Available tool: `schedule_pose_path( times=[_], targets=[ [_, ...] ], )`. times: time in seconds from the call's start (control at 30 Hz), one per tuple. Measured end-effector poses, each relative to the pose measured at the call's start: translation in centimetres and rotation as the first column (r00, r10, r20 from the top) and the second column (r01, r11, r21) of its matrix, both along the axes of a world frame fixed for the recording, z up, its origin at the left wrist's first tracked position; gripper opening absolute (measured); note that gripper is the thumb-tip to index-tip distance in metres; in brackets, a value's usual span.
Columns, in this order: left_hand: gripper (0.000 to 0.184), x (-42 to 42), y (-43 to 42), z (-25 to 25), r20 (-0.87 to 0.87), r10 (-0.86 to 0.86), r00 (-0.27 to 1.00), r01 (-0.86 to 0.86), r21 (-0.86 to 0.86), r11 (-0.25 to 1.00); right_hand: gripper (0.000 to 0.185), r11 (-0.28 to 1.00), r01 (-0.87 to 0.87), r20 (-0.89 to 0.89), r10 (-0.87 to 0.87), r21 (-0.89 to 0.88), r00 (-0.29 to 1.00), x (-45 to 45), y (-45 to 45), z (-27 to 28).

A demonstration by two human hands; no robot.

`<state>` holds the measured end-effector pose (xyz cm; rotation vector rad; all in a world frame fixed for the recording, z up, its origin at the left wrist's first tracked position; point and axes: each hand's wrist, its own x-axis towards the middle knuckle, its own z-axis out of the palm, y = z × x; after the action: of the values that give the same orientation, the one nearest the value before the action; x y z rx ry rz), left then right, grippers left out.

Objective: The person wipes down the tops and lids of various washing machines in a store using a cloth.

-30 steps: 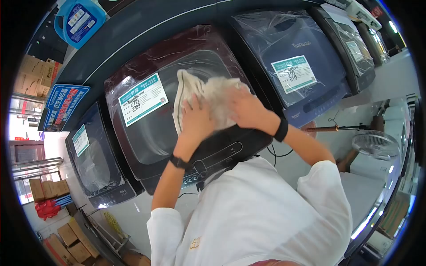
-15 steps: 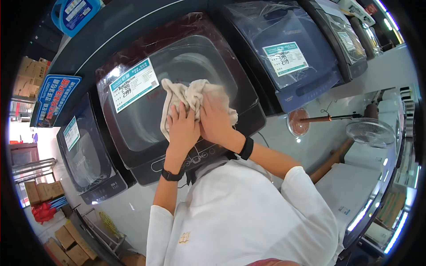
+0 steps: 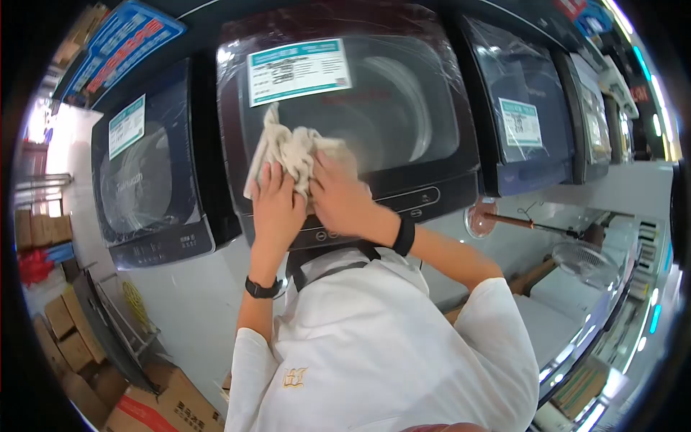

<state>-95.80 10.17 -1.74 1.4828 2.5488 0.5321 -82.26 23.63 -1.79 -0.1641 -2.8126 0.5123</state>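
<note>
A crumpled cream-coloured cloth lies on the dark see-through lid of a top-loading washing machine, at the lid's lower left. My left hand presses on the cloth's near part, its fingers bent over the folds. Beside it, my right hand holds the cloth's right part, slightly blurred, with the fingertips partly hidden in the fabric. Above the cloth, a white and teal price label sits on the lid. The machine's control panel runs along the front edge, partly behind my wrists.
Another washing machine in plastic film stands to the left, and a blue one to the right. A standing fan is at the far right. Cardboard boxes and a folded metal trolley occupy the lower left.
The view has turned, so the machines now look more upright. Both hands and the cloth have moved toward the lid's left side, below the price label.
</note>
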Motion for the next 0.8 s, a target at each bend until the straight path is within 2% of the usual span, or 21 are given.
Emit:
schedule_pose_path(
  times=[0.07,0.1,0.17,0.2,0.3,0.33,0.37,0.43,0.53,0.63,0.73,0.8],
  targets=[
    [0.050,-3.5,-1.2,-0.3,-0.062,0.064,0.996,-0.066,-0.025,0.998,0.052,0.997,-0.067,-0.041,0.065,-0.043,0.997,-5.0,2.4,-1.1],
    [0.051,-4.9,-1.2,-0.7,-0.044,0.104,0.994,-0.102,0.029,0.994,0.053,0.993,-0.099,-0.060,0.095,-0.064,0.994,-7.2,3.0,-1.6],
    [0.051,-7.3,-1.4,-1.7,-0.001,0.175,0.984,-0.174,0.134,0.976,0.055,0.999,-0.039,-0.044,0.038,-0.016,0.998,-10.1,2.5,-0.9],
    [0.053,-7.9,-1.2,-1.7,0.019,0.180,0.983,-0.181,0.128,0.975,0.056,1.000,-0.008,-0.041,0.008,0.014,0.999,-11.4,2.1,-0.4],
    [0.049,-7.2,-1.9,-2.2,-0.093,0.145,0.985,-0.135,0.106,0.985,0.060,0.996,-0.015,0.086,0.008,0.087,0.996,-11.5,0.0,1.2],
    [0.048,-6.2,-3.5,-1.6,-0.059,0.119,0.991,-0.115,0.076,0.990,0.060,0.998,-0.010,0.117,0.002,0.069,0.993,-10.3,-2.5,2.1],
    [0.050,-5.8,-4.7,-1.7,-0.033,0.098,0.995,-0.095,0.088,0.992,0.058,0.994,-0.087,0.145,0.077,0.068,0.986,-9.8,-2.9,2.4],
    [0.051,-5.4,-6.0,-1.0,0.009,0.097,0.995,-0.097,0.116,0.989,0.057,0.994,-0.105,0.285,0.104,-0.013,0.953,-10.2,-3.2,3.5],
    [0.052,-6.5,-5.1,-1.8,0.026,0.062,0.998,-0.065,0.162,0.985,0.053,0.987,-0.162,0.294,0.160,-0.019,0.942,-12.1,-1.0,2.1],
    [0.057,-10.6,-1.6,-2.3,-0.018,0.039,0.999,-0.036,0.138,0.990,0.049,0.973,-0.203,0.244,0.172,0.108,0.955,-16.0,3.2,-1.4],
    [0.064,-15.7,2.2,-2.8,-0.006,0.006,1.000,-0.006,0.102,0.995,0.047,0.990,-0.134,0.260,0.117,0.046,0.958,-19.5,5.8,-0.3],
    [0.068,-18.0,4.5,-1.8,-0.030,-0.005,1.000,0.004,-0.023,1.000,0.044,0.993,-0.115,0.222,0.114,-0.008,0.968,-21.9,7.2,0.2]
  ],
)
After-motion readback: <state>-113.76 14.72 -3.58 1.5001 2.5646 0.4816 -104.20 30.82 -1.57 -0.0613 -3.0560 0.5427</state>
